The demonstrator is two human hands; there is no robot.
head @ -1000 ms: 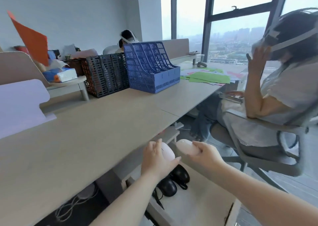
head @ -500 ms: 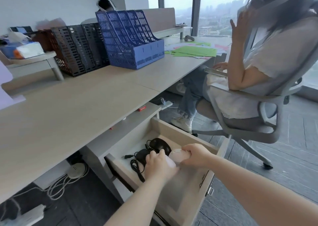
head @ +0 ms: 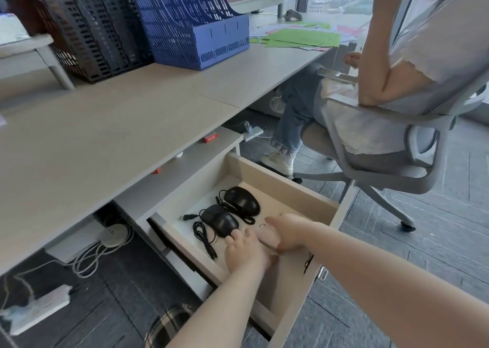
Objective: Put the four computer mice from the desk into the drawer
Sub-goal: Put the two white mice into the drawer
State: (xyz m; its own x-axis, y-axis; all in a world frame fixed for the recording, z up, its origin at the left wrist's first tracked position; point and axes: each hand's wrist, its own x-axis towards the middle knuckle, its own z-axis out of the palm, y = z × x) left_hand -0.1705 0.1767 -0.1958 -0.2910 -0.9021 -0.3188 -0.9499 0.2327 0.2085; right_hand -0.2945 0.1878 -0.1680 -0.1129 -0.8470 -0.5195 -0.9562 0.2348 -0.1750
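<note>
Left hand (head: 244, 252) is down inside the open pale wooden drawer (head: 284, 189), palm down, fingers (head: 235, 239) curled over sth; fingertips just touch the near end of the nearer black wired computer mouse (head: 221, 220). Can't tell for sure what sits under the palm, it's hidden. Right hand (head: 287, 232) is right beside it, touching the left one, fingers wrapped round a pale whitish mouse (head: 267, 237), only a bit of it showing btw the two hands.

Second black wired mouse (head: 242, 200) lies just behind the first, further into the drawer, both w/ black cables (head: 203, 237) coiled at their left side. Both hands are low over the drawer floor, fwd of the black pair.

Light wood desk top (head: 105, 136) above the drawer shows no mice. At its back stand a blue perforated plastic file rack (head: 190, 22) and black mesh file racks (head: 90, 30) beside it. Green paper sheets (head: 301, 38) lie further along. Another person on a grey swivel office chair (head: 383, 141) sits to the right.
</note>
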